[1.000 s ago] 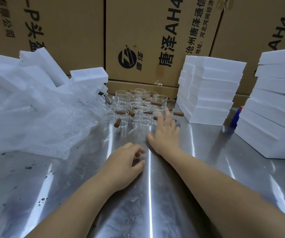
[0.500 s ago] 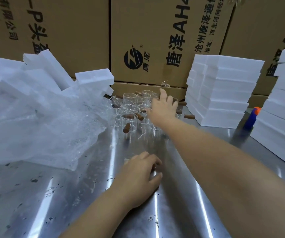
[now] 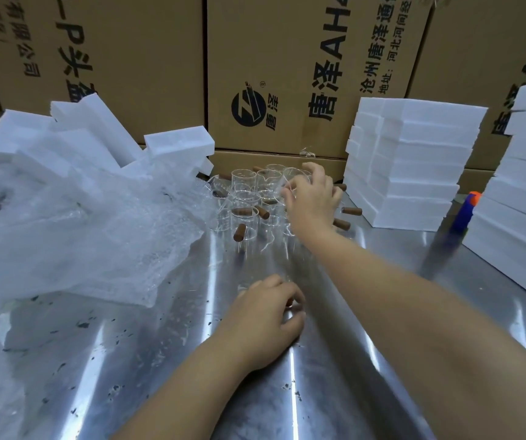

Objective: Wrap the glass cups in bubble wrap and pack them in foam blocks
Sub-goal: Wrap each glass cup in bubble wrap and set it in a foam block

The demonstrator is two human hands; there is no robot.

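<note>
Several small clear glass cups [image 3: 245,198] with brown wooden handles stand clustered at the back of the steel table [image 3: 160,360]. My right hand [image 3: 314,200] is stretched into the cluster, its fingers curled round one glass cup [image 3: 289,182] at the right side. My left hand [image 3: 269,312] rests on the table nearer to me, fingers curled over another small glass cup [image 3: 294,308], of which only a bit of glass and brown handle shows. A crumpled heap of bubble wrap [image 3: 80,242] lies to the left.
White foam blocks are stacked at the right [image 3: 413,160] and far right [image 3: 524,198], and more lie tumbled behind the bubble wrap [image 3: 96,128]. A blue and orange tool [image 3: 466,214] stands between the stacks. Cardboard boxes [image 3: 287,74] wall off the back.
My right hand has reached from the near table into the cup cluster and curled round a cup. My left hand has stayed in place over its cup.
</note>
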